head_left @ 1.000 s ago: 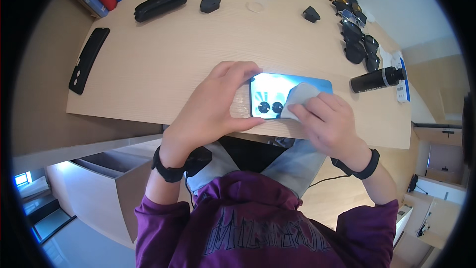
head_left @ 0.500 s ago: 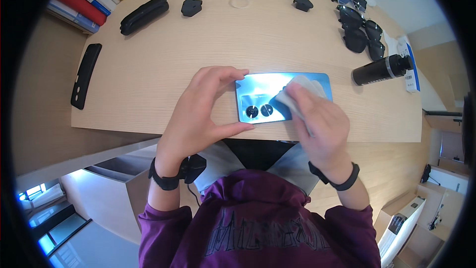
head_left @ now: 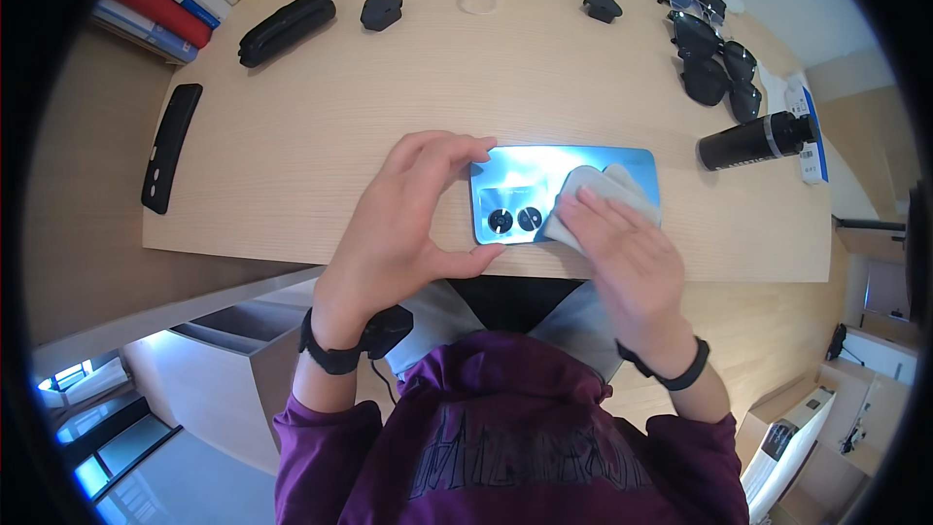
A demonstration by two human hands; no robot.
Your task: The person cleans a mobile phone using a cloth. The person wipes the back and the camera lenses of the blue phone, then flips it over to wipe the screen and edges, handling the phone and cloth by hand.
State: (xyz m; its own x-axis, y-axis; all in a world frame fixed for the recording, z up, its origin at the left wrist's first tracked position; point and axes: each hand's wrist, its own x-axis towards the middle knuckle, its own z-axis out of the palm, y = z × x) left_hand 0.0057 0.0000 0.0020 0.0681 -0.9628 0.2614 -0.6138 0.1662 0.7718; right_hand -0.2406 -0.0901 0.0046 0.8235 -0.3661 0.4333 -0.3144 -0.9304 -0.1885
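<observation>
A shiny blue smartphone lies back-up on the table near its front edge, its two round camera rings toward the left end. My left hand spans that end, with fingertips on the far corner and the thumb on the near corner. Over the phone's right half, a folded pale grey cloth is pressed down by my right hand. The fingers of that hand lie extended together along the cloth, which hides part of the phone's back.
A black phone case lies at the table's left edge. Farther back are a black elongated case, two small black pieces and a clear round disc. Several sunglasses and a black bottle occupy the right side.
My right fingers have flattened from a bunched grip, and the cloth now spreads more over the phone. My left hand keeps its hold; the whole view has shifted slightly.
</observation>
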